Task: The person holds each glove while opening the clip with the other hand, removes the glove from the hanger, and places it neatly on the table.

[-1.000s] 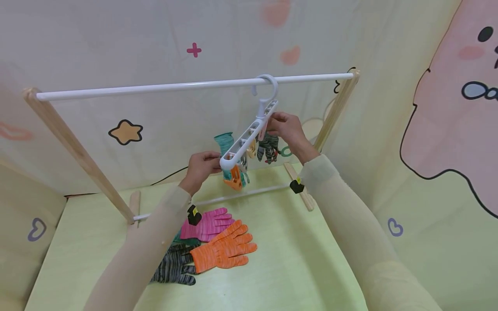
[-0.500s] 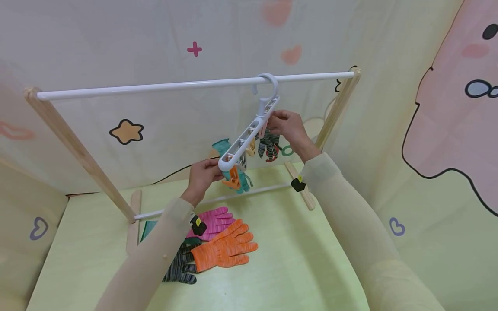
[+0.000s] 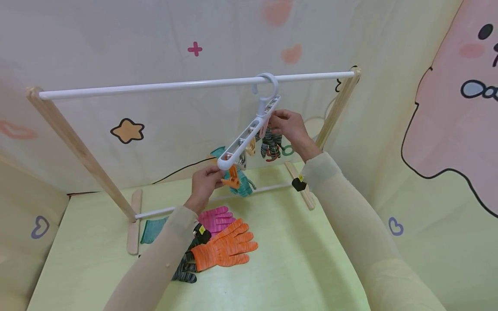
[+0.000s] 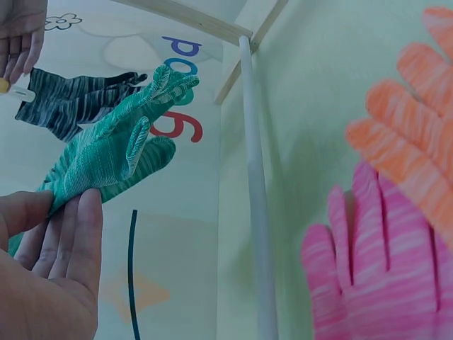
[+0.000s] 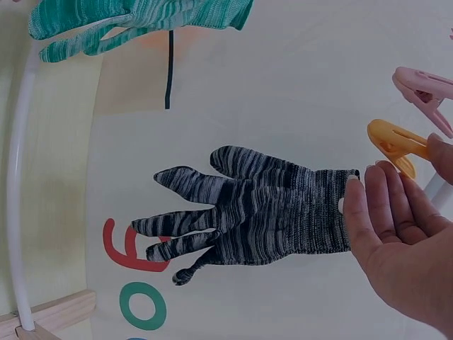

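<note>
A light grey hanger [image 3: 243, 142] hangs by its hook from the rack's white rod, with clips along its bar. My left hand [image 3: 203, 183] pinches a green knit glove [image 4: 106, 156] between thumb and fingers, beside the orange clip [image 3: 232, 177] at the hanger's near end. The glove's fingers point away from the hand. At the far half of the hanger my right hand [image 3: 292, 129] has its fingers stretched out at the cuff of a black-and-grey striped glove [image 5: 262, 212], which hangs fingers down. Its thumb is at a yellow clip [image 5: 400, 145]; a pink clip [image 5: 425, 92] is close by.
On the pale green table [image 3: 284, 268] lie an orange glove [image 3: 225, 246], a pink glove [image 3: 215, 220], another dark striped glove [image 3: 184, 270] and a green one [image 3: 153, 229], partly under my left sleeve. The rack's wooden legs [image 3: 81, 151] and low white bar [image 3: 155, 212] stand behind them.
My left hand has moved slightly down and right, and the green glove tilts, its cuff sinking behind the hanger. My right hand stays nearly in place.
</note>
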A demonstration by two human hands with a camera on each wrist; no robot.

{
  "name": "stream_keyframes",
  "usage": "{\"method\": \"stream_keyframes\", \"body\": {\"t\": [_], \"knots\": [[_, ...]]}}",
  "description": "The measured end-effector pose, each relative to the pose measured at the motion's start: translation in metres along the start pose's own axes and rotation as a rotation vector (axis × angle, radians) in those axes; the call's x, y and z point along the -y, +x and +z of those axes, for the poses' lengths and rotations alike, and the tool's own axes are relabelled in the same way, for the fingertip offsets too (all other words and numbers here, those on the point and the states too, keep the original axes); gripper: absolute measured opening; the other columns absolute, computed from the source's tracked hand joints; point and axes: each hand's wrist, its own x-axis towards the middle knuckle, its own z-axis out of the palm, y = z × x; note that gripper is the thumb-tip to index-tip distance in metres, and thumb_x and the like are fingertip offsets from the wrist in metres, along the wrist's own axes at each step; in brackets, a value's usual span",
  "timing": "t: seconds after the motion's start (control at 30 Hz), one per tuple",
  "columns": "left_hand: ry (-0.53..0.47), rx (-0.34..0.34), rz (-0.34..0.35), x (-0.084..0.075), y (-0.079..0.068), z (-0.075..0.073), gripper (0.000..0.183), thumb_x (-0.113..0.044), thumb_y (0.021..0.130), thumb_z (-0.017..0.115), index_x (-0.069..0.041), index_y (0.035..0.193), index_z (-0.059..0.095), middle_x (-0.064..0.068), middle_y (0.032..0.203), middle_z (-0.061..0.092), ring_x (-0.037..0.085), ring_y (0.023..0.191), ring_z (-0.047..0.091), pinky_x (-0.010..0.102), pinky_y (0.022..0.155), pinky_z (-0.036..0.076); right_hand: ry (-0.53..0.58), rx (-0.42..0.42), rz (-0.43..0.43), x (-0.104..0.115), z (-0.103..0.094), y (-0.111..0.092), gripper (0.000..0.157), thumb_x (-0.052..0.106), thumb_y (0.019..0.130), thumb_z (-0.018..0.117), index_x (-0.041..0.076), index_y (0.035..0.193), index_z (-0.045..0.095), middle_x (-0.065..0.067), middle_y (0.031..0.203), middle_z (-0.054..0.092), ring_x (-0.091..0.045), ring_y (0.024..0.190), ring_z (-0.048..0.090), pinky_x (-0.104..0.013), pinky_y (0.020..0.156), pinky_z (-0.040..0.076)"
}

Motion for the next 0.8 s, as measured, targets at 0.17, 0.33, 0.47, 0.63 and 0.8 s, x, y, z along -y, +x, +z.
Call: {"method": "stream_keyframes", "body": {"t": [0.17, 0.33, 0.47, 0.63, 0.8], "knots": [[-0.069, -0.012, -0.033, 0.002, -0.004, 0.002, 0.025, -0.005, 0.104, 0.069, 0.009, 0.124, 0.068, 0.020, 0.115, 0.072, 0.014, 0.080, 0.072, 0.044, 0.095, 0.059, -0.009, -0.010, 0.004, 0.002, 0.000, -0.003, 0.044, 0.027, 0.107, 0.067, 0.000, 0.141, 0.064, -0.018, 0.132, 0.067, -0.032, 0.120, 0.066, -0.044, 0.106, 0.053], [-0.110, -0.041, -0.043, 0.003, -0.007, 0.003, 0.026, -0.001, 0.104, 0.067, 0.012, 0.126, 0.067, 0.020, 0.111, 0.073, 0.012, 0.075, 0.073, 0.033, 0.083, 0.063, -0.015, -0.007, -0.008, 0.004, -0.001, -0.005, 0.043, 0.027, 0.109, 0.064, -0.001, 0.143, 0.063, -0.019, 0.133, 0.066, -0.033, 0.120, 0.066, -0.043, 0.105, 0.054], [-0.126, -0.045, -0.047, 0.005, -0.010, 0.004, 0.026, 0.000, 0.104, 0.065, 0.013, 0.126, 0.066, 0.021, 0.110, 0.074, 0.012, 0.074, 0.074, 0.029, 0.079, 0.063, -0.027, -0.003, -0.010, 0.004, -0.003, -0.005, 0.044, 0.027, 0.109, 0.064, 0.000, 0.143, 0.062, -0.018, 0.134, 0.066, -0.033, 0.121, 0.065, -0.043, 0.106, 0.054], [-0.144, -0.048, -0.060, 0.010, -0.013, 0.005, 0.027, 0.001, 0.103, 0.065, 0.014, 0.127, 0.065, 0.026, 0.114, 0.074, 0.015, 0.079, 0.075, 0.030, 0.080, 0.063, -0.029, -0.002, -0.012, 0.004, -0.006, -0.006, 0.043, 0.026, 0.109, 0.065, 0.000, 0.143, 0.063, -0.018, 0.133, 0.066, -0.033, 0.121, 0.065, -0.044, 0.107, 0.053], [-0.156, -0.066, -0.078, 0.016, -0.017, 0.007, 0.021, 0.000, 0.103, 0.066, 0.011, 0.121, 0.066, 0.021, 0.108, 0.075, 0.019, 0.082, 0.075, 0.029, 0.079, 0.063, -0.033, -0.004, -0.016, 0.004, -0.008, -0.006, 0.040, 0.023, 0.109, 0.064, 0.000, 0.142, 0.063, -0.019, 0.132, 0.066, -0.035, 0.122, 0.065, -0.047, 0.107, 0.052]]}}
